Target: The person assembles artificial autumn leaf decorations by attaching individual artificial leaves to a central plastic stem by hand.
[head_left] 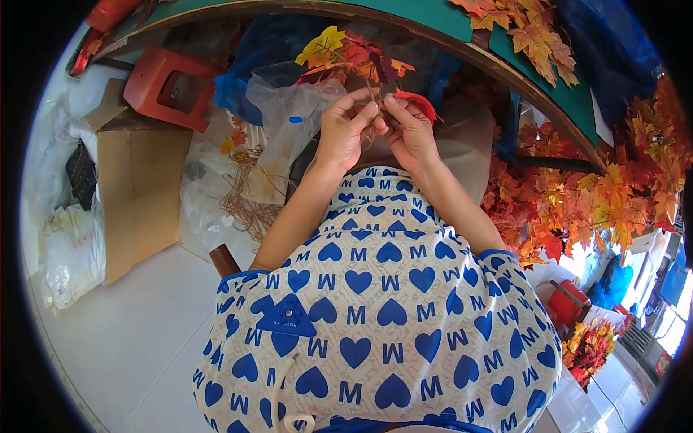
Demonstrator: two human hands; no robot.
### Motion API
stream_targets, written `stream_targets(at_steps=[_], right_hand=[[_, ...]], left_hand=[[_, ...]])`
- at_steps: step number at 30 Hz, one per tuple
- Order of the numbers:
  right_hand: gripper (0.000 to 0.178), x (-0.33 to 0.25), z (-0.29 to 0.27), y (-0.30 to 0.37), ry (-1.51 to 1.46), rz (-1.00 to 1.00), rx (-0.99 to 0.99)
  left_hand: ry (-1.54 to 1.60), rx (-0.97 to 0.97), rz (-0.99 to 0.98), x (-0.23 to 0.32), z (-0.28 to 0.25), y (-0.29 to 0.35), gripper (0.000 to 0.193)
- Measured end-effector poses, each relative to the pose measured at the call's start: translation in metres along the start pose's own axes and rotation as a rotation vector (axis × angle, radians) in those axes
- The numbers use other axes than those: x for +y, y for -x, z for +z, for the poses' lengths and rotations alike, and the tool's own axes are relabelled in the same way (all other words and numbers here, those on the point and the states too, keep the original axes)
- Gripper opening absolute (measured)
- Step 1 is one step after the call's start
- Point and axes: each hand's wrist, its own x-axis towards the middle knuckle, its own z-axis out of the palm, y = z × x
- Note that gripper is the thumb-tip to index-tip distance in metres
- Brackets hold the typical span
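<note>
Both my hands are raised close together over my lap, just below the table edge. My left hand pinches the thin brown stem of an artificial maple leaf spray. Yellow, red, orange and dark red leaves fan out above the fingers. Beside it, my right hand is closed with thumb and forefinger together, meeting the stem near the left fingertips. A single red leaf sticks out behind the right fingers. Exactly how the right fingertips grip the stem is too small to tell.
The green table curves across the top, with orange leaves on it. Heaps of autumn leaves hang at right. To the left are a red plastic stool, a cardboard box, clear plastic bags and tangled brown stems.
</note>
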Motion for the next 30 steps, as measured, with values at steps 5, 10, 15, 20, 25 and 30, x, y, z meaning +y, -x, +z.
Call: stream_targets(at_steps=[5, 10, 15, 20, 25, 30], right_hand=[[0.008, 0.0, 0.0015, 0.0014, -0.005, -0.019, 0.02], [0.008, 0.0029, 0.0034, -0.001, -0.008, -0.035, 0.063], [0.01, -0.0003, 0.0019, -0.0022, 0.043, -0.039, -0.007], [0.01, 0.0037, 0.006, 0.0011, 0.144, -0.026, 0.023], [0.01, 0.0037, 0.0052, 0.0056, 0.162, 0.02, -0.01], [0.013, 0.0044, 0.0045, 0.0007, 0.255, 0.024, -0.028]], left_hand=[[-0.033, -0.01, -0.003, -0.0013, -0.0021, 0.001, 0.026], [-0.037, -0.012, -0.015, -0.0005, -0.0063, 0.0014, 0.027], [-0.032, -0.023, -0.003, 0.0003, -0.0032, -0.0022, 0.027], [0.004, -0.021, 0.03, -0.0017, -0.0077, -0.0017, 0.026], [0.041, -0.026, 0.053, -0.0071, -0.0082, -0.0008, 0.026], [0.054, -0.04, 0.049, -0.0057, -0.0094, -0.0039, 0.025]])
